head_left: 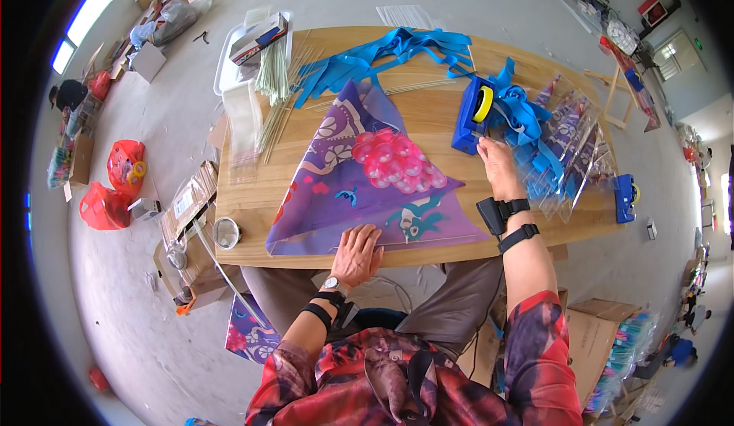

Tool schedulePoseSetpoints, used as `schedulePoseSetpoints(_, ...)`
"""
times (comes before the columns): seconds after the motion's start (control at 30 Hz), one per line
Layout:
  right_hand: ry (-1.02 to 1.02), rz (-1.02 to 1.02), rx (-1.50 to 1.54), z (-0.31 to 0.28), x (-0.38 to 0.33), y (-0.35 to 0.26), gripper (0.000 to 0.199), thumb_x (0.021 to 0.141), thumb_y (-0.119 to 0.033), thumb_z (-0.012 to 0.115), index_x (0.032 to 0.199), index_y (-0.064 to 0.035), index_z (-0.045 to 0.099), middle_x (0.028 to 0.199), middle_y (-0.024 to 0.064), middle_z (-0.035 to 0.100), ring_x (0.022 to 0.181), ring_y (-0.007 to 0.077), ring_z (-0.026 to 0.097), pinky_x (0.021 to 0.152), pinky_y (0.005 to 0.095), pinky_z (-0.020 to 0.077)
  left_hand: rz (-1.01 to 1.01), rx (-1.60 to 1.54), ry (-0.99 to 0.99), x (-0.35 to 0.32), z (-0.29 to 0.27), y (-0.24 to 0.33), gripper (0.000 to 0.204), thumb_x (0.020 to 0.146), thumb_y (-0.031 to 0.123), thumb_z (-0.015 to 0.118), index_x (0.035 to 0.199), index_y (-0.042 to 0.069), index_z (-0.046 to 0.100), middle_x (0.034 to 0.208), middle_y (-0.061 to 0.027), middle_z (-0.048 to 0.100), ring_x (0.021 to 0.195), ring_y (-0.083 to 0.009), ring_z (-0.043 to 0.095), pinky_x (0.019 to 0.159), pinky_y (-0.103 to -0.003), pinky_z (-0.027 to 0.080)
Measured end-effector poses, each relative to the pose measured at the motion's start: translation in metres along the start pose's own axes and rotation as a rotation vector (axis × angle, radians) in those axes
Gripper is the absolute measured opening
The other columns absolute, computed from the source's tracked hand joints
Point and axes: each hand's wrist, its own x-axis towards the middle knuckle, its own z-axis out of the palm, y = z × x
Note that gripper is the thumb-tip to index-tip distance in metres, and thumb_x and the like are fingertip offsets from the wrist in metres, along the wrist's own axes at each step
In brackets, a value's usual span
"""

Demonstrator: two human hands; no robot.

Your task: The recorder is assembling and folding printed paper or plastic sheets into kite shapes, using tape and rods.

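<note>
1. Far left, on the floor beside the counter (pixel 252 197), lie two red plastic bags (pixel 115 185) and a stack of flattened cardboard boxes (pixel 187 204).
2. A small round metal tin (pixel 226 233) sits at the counter's left near corner.
3. At the counter's far left end stands a clear plastic bin (pixel 229 67), with a bundle of thin pale rods (pixel 273 82) fanned out just beside it.
4. A large purple triangular kite sheet (pixel 359 174) lies flat across the middle of the counter, printed with a pink cluster of round shapes and small sea creatures; its long edge runs along the near side.
5. The left hand (pixel 357 254) rests palm down on the near edge of the kite sheet, fingers spread and flat, its grip open and closed around nothing. A watch and a dark strap sit on that wrist.
6. Blue ribbon strips (pixel 382 55) lie heaped along the far edge of the counter.
7. A blue tape dispenser (pixel 472 114) with a yellow roll stands just right of the sheet's tip.
8. The right hand (pixel 498 168) reaches to the near end of the dispenser, fingertips touching it; I cannot tell whether its grip pinches any tape. A black band with a small device wraps the wrist.
9. Right of it lie more blue ribbon and a pile of finished kites in clear sleeves (pixel 569 151).
10. A second blue dispenser (pixel 625 197) sits at the counter's right end.
</note>
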Motion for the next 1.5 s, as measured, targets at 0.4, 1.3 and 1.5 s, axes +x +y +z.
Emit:
schedulePoseSetpoints(0.4, 0.445, 0.157, -0.474, 0.024, -0.035, 0.061, 0.016, 0.097, -0.022, 0.071, 0.089, -0.0086, 0.067, 0.08, -0.0077, 0.054, 0.073, 0.0051, 0.045, 0.063, 0.0266, 0.0377, 0.017, 0.017, 0.028, -0.004, 0.003, 0.0, 0.04, 0.09, 0.016, 0.068, 0.126, 0.001, 0.06, 0.127, -0.0163, 0.058, 0.119, -0.0344, 0.056, 0.103, -0.049, 0.044)
schedulePoseSetpoints(1.3, -0.271, 0.459, -0.101, 0.085, -0.251, 0.095, 0.034, 0.113, -0.03, 0.046, 0.106, -0.0015, 0.063, 0.068, -0.0043, 0.047, 0.054, 0.0038, 0.039, 0.049, 0.0215, 0.0325, 0.159, -0.036, -0.051, -0.043, 0.011, 0.006, 0.06, 0.079, 0.009, 0.068, 0.138, 0.005, 0.06, 0.133, -0.0112, 0.059, 0.125, -0.0315, 0.056, 0.106, -0.05, 0.044)
schedulePoseSetpoints(1.5, -0.251, 0.401, -0.153, 0.089, -0.251, 0.102, 0.036, 0.113, -0.03, 0.045, 0.104, -0.002, 0.064, 0.065, -0.0042, 0.048, 0.052, 0.0038, 0.04, 0.048, 0.0224, 0.0331, 0.155, -0.032, -0.041, -0.04, 0.011, 0.006, 0.058, 0.079, 0.009, 0.067, 0.137, 0.006, 0.061, 0.132, -0.0107, 0.059, 0.124, -0.0308, 0.056, 0.106, -0.049, 0.044)
